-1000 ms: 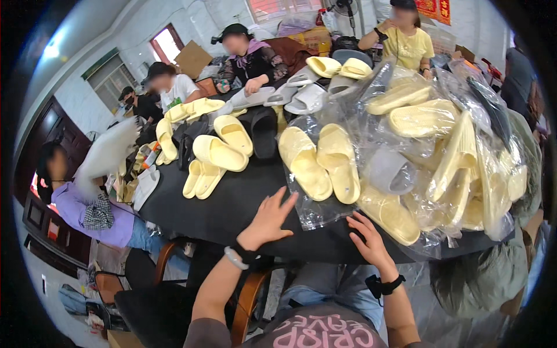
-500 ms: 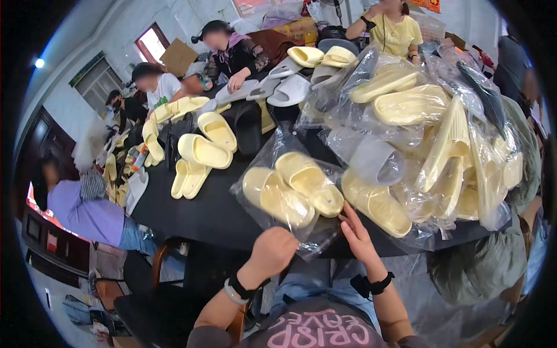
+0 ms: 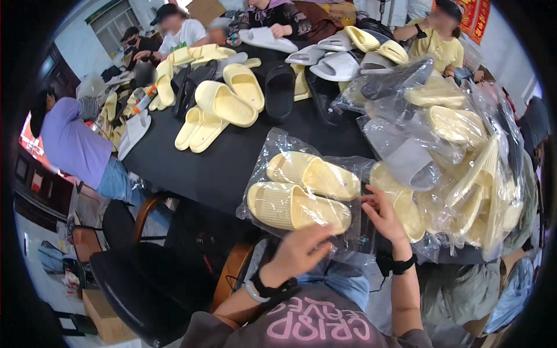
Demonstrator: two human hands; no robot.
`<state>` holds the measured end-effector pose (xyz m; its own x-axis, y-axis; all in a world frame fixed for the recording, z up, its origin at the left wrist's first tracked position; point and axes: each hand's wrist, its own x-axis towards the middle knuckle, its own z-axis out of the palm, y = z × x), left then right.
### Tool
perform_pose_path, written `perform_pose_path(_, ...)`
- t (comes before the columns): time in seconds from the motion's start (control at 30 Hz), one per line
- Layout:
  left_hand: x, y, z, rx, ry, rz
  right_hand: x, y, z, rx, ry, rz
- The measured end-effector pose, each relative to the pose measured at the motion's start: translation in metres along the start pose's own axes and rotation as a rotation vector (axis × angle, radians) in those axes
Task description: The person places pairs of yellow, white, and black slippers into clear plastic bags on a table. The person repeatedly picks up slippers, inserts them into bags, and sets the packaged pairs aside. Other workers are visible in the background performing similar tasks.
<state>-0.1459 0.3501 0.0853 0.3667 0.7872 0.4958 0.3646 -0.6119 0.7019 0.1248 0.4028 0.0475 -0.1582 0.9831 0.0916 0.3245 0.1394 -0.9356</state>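
In front of me a clear plastic bag lies on the black table, holding two pale yellow slippers side by side. The near slipper and the far slipper both have their straps to the left and heels to the right. My left hand is over the near slipper's heel and the bag's near edge, thumb and fingers apart. At the bag's right side is my right hand, its fingers spread and bent; whether they touch the film I cannot tell.
Bagged slippers are heaped on the right. Loose yellow slippers, a black slipper and grey slippers lie farther back on the table. Several people sit around it. A black chair stands at my left.
The bagged slippers have turned so they lie more level, straps to the left. My left hand has gone from a closed fist to spread fingers at the near heel. The whole view has shifted.
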Motion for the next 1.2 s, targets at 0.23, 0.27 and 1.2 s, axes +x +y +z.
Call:
perform_pose_path(0.23, -0.027, -0.077, -0.112, 0.392, 0.427, -0.488, -0.016, -0.044, 0.012, -0.103, -0.104, 0.185)
perform_pose_path(0.27, -0.038, -0.085, -0.117, 0.279, 0.382, -0.63, -0.019, -0.053, 0.017, -0.224, -0.098, 0.18)
perform_pose_path(1.2, -0.01, -0.101, -0.132, 0.054, 0.161, -0.39, -0.027, -0.021, -0.011, -0.072, -0.338, 0.072)
